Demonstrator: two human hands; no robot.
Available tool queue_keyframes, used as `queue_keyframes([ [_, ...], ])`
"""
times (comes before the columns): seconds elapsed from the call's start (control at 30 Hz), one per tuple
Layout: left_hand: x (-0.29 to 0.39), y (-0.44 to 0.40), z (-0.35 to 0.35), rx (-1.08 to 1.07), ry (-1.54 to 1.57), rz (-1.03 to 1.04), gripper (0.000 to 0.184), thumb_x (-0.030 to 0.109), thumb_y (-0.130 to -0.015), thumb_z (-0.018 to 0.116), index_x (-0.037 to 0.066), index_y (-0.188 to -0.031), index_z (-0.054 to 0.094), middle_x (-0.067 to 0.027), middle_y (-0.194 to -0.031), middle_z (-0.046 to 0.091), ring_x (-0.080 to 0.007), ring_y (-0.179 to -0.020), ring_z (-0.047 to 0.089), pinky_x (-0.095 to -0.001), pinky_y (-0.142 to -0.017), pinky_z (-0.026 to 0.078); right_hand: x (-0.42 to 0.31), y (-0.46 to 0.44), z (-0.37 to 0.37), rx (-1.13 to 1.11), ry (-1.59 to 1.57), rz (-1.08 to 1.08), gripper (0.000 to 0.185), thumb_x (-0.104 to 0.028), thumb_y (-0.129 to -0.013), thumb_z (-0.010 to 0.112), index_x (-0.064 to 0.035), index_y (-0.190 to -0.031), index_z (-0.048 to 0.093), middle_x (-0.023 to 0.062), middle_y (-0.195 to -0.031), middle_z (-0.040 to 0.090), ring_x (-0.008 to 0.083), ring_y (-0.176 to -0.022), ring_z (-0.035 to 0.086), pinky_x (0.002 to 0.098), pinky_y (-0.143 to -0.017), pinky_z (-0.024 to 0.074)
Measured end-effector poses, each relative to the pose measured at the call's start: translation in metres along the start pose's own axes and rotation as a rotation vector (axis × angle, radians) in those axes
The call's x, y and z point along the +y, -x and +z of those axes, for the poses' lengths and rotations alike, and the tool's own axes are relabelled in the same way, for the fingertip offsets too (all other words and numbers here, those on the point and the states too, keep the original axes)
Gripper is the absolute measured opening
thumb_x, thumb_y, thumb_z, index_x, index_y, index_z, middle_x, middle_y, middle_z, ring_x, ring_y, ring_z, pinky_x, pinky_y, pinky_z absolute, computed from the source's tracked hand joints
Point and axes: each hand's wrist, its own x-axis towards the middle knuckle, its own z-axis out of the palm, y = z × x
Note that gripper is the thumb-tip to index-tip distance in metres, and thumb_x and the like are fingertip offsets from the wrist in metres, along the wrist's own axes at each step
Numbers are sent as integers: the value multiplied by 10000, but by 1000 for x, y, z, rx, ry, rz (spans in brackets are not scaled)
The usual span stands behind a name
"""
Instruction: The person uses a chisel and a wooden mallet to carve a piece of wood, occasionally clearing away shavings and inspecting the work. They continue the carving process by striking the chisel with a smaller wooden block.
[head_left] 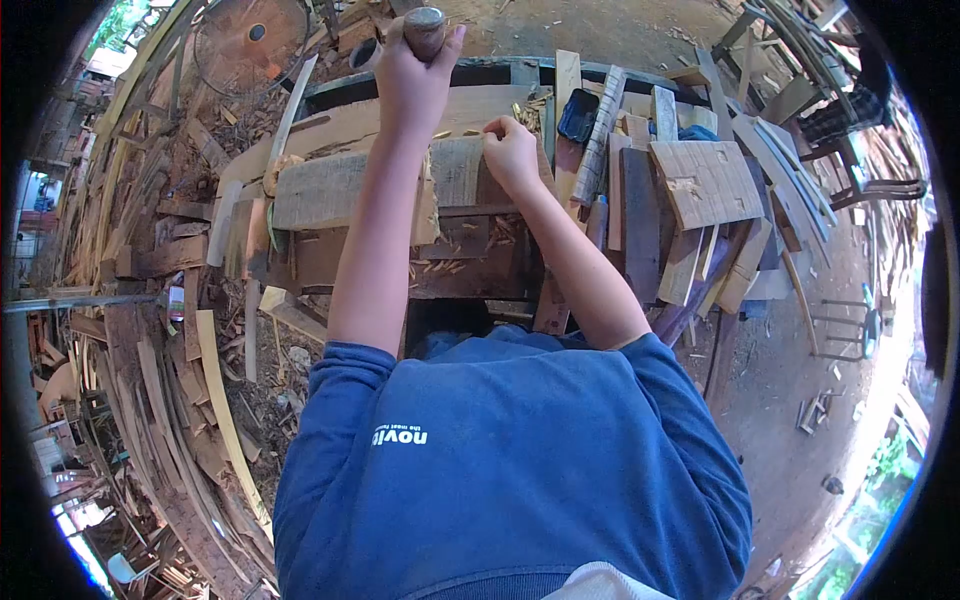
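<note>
My left hand is raised past the far edge of the bench, its fingers wrapped round a thick, rounded wooden tool whose end points up. My right hand is closed over the far part of a rough grey board, with thumb and fingers pressed together. What it grips, if anything, cannot be made out. The board lies across the brown workbench, and my left forearm hides part of it. Pale wood chips are scattered on the bench's near part.
To the right are a dark open box, a pale notched wood block and several planks. A wire-guarded fan stands at the far left. Long wood strips pile up on the left. A metal rack lies on the right.
</note>
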Motion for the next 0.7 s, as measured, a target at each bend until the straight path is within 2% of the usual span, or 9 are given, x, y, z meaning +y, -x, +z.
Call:
queue_keyframes([
  [0.23,4,3,-2,-44,-23,-81,421,383,-809,772,24,-956,610,-119,-802,684,-238,-746,677,-360,-715,526,-2,0,-1,-4,-1,-5,171,-121,-815,577,11,-874,668,237,-856,668,382,-860,656,425,-786,512],
  [0.3,-1,3,-1,-78,-83,23,321,298,-824,738,15,-912,614,-115,-763,676,-224,-726,678,-349,-703,531,-2,0,-1,-8,19,-8,171,-120,-815,578,12,-874,668,237,-857,668,379,-862,658,421,-787,512],
  [0.33,-4,4,0,-78,-82,21,321,298,-824,738,15,-912,614,-115,-763,676,-224,-726,678,-349,-703,531,-1,1,-1,-5,13,-12,170,-116,-815,579,13,-883,667,233,-860,671,377,-853,660,419,-783,513],
  [0.4,-11,6,2,-122,23,2,154,164,-826,677,20,-842,623,-84,-717,665,-175,-658,663,-314,-655,536,-1,2,-2,-5,8,-17,170,-112,-815,579,14,-891,665,229,-864,675,375,-843,663,417,-779,515],
  [0.43,-22,7,6,-123,24,1,154,164,-826,677,20,-842,623,-84,-717,665,-175,-658,663,-314,-655,536,-3,4,-6,25,-104,24,175,-109,-817,581,19,-904,661,221,-872,677,373,-847,661,414,-783,513],
  [0.5,-41,8,11,-274,340,-169,243,172,-756,697,35,-931,602,-103,-743,680,-209,-701,686,-347,-662,539,-7,11,-19,57,-215,68,180,-107,-819,583,24,-916,657,213,-881,679,371,-851,659,411,-788,511],
  [0.57,-45,8,12,-270,328,-143,233,170,-754,702,34,-920,610,-91,-736,673,-177,-689,668,-330,-659,533,-9,26,-44,40,13,-71,206,-114,-823,599,26,-965,650,204,-940,673,369,-930,634,413,-853,489],
  [0.63,-49,10,12,-264,312,-122,224,167,-753,708,33,-909,619,-79,-729,667,-144,-676,651,-313,-655,527,-14,50,-76,-22,220,-184,272,-142,-825,625,10,-1050,635,218,-1075,631,384,-1064,566,436,-952,432],
  [0.7,-47,6,10,-212,365,-131,219,174,-752,718,30,-891,629,-63,-716,652,-122,-659,619,-292,-649,515,-18,81,-101,-2,474,-178,384,-170,-813,657,-14,-1156,582,235,-1201,550,420,-1147,487,477,-1011,375],
])
